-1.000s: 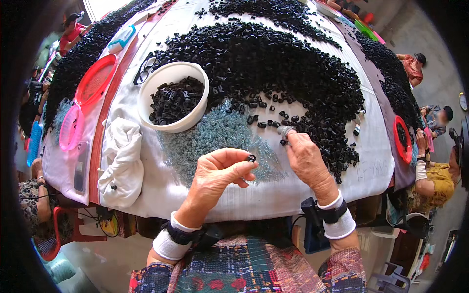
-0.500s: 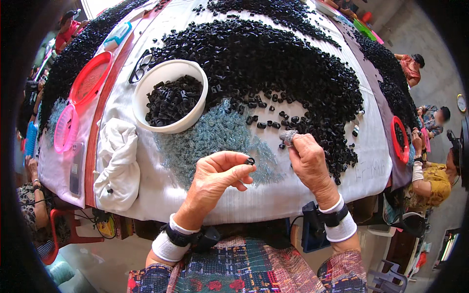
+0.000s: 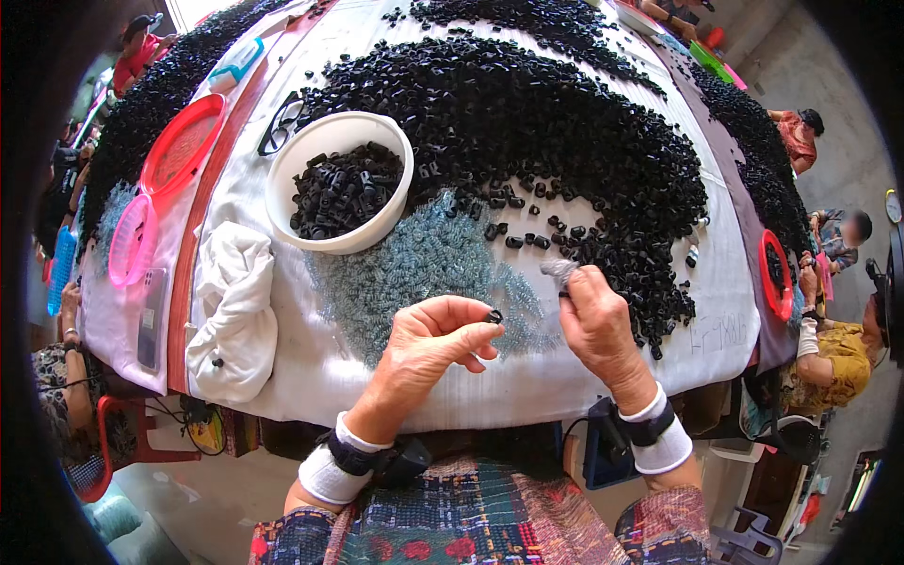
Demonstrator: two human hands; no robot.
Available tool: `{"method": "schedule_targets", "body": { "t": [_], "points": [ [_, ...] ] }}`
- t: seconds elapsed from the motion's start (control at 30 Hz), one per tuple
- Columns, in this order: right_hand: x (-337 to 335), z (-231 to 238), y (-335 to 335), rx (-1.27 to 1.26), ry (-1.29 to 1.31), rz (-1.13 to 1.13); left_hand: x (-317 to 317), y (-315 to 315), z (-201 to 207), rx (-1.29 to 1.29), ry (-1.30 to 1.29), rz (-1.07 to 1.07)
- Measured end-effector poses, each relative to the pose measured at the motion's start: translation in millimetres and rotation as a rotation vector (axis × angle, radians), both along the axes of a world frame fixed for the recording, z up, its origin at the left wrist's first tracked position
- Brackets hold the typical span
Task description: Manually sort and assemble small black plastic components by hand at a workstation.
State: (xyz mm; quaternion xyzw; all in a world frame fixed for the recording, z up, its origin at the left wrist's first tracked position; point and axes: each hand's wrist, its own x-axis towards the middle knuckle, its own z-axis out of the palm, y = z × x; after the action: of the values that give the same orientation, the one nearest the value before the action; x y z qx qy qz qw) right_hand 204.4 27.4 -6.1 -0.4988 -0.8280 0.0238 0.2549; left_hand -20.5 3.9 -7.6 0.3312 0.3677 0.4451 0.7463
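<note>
My left hand (image 3: 428,341) pinches a small black plastic piece (image 3: 493,316) between thumb and fingertips, held above the near table edge. My right hand (image 3: 595,323) is closed around a small grey wad of springs (image 3: 559,271), raised just beside the left. Under both hands lies a spread of small bluish metal springs (image 3: 424,268) on the white cloth. Beyond them a broad heap of black plastic pieces (image 3: 546,132) arcs across the table. A white round bowl (image 3: 337,184) partly filled with black pieces stands to the left of the heap.
A crumpled white cloth (image 3: 235,311) lies at the left near edge. Red (image 3: 184,141) and pink (image 3: 132,240) baskets and black eyeglasses (image 3: 280,127) sit left. Another red basket (image 3: 777,273) sits right. Other people sit around the table on both sides.
My right hand lifted off the black heap toward me with a grey wad in it. The left hand kept its pinch on the small black piece.
</note>
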Motion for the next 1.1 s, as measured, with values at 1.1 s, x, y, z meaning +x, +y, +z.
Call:
{"method": "schedule_targets", "body": {
  "t": [1.1],
  "points": [
    [-28.8,16.0,-34.2,-0.151,0.791,-0.004,25.3,-8.6,6.2,0.025,0.008,-0.045]
  ]
}}
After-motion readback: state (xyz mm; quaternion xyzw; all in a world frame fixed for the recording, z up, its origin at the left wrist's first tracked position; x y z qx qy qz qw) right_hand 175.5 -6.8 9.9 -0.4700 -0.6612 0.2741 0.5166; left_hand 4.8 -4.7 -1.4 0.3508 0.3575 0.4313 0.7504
